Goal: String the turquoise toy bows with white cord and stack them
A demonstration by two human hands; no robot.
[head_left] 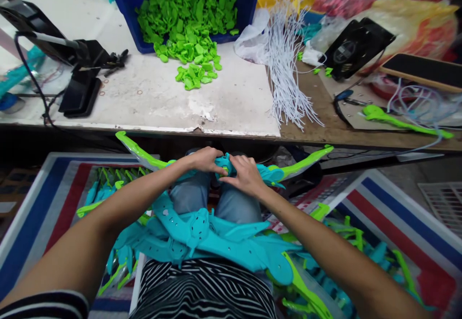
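Note:
Across my knees lies a teal toy bow (270, 172) with a bright green limb curving out at each end. My left hand (206, 160) is closed around the bow's middle from the left, thumb pressed near a small green piece at its centre. From the other side my right hand (247, 174) grips the same middle section, its thumb below and fingers over the top. Part of the bow's centre is hidden by the fingers. More teal bow bodies (198, 232) with green limbs lie stacked on my lap, between my arms and the striped shirt.
Ahead is a worktable (144, 97) with a blue bin (124, 6) of green plastic pieces (191, 44) spilling out. White cords (285, 64), a black fan (355, 47) and a phone stand (79, 54) sit there. Striped sacks (54, 203) with bow parts flank my legs.

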